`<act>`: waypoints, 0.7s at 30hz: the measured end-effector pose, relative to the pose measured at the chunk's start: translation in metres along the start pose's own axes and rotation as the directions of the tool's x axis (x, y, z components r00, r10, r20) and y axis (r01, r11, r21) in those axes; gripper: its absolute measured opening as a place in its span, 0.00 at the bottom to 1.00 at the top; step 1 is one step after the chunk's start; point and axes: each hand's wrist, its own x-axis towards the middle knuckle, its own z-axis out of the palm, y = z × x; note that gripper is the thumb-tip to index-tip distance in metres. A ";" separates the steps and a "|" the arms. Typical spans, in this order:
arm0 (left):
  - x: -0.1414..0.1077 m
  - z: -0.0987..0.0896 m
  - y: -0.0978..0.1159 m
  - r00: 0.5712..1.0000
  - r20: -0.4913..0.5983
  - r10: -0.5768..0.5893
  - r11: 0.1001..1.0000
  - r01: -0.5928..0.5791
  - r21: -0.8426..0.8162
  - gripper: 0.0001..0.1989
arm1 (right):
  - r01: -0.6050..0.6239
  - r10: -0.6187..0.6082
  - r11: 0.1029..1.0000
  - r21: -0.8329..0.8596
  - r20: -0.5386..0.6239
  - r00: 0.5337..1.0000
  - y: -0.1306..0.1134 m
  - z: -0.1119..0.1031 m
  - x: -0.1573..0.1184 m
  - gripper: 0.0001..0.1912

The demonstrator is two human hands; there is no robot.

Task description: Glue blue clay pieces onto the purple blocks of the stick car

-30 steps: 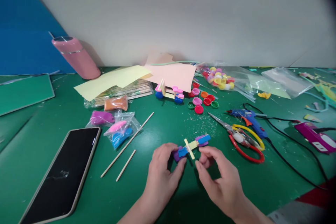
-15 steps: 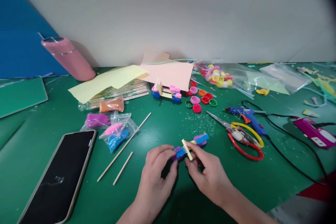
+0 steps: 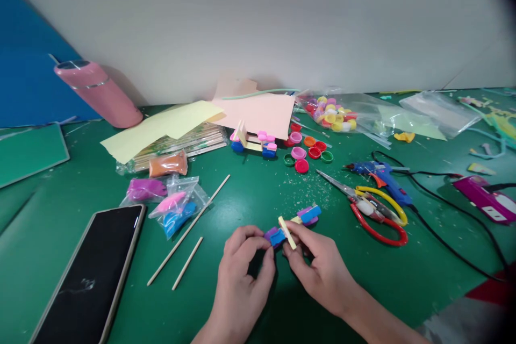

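Between my hands is a small craft model point(image 3: 277, 237) of pale stick pieces with purple and blue clay-like parts at both ends. A short cream crosspiece point(image 3: 287, 232) stands up from its middle. My left hand point(image 3: 246, 271) is closed with its fingertips on the purple and blue left end. The thumb and fingers of my right hand point(image 3: 318, 263) pinch the model near the crosspiece; some fingertips are hidden behind it. Farther back stands a similar model point(image 3: 253, 142) with pink and blue parts.
Scissors point(image 3: 374, 207) and a blue glue gun point(image 3: 381, 177) with a black cord lie right. Bottle caps point(image 3: 301, 165) sit beyond. Left are two thin sticks point(image 3: 187, 263), bagged clay point(image 3: 177, 220), a phone point(image 3: 88, 279) and a pink bottle point(image 3: 100, 94).
The camera view has shifted slightly. My left hand has moved a little to the right at the model's left end; my right hand keeps nearly the same grip.
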 end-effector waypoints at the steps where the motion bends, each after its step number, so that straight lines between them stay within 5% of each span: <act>1: 0.000 0.000 0.000 1.000 0.000 -0.006 1.000 0.006 -0.012 0.04 | 0.007 -0.007 1.000 0.000 0.001 1.000 0.000 0.000 0.000 0.20; 16: -0.010 0.013 0.012 0.996 0.040 -0.081 0.976 0.088 -0.197 0.06 | 0.017 -0.018 0.998 0.064 0.018 1.000 -0.001 -0.021 -0.001 0.15; 21: -0.020 0.020 0.013 0.996 0.089 -0.015 0.972 0.035 -0.231 0.07 | 0.031 -0.041 0.991 0.134 0.072 0.997 0.005 -0.026 -0.011 0.15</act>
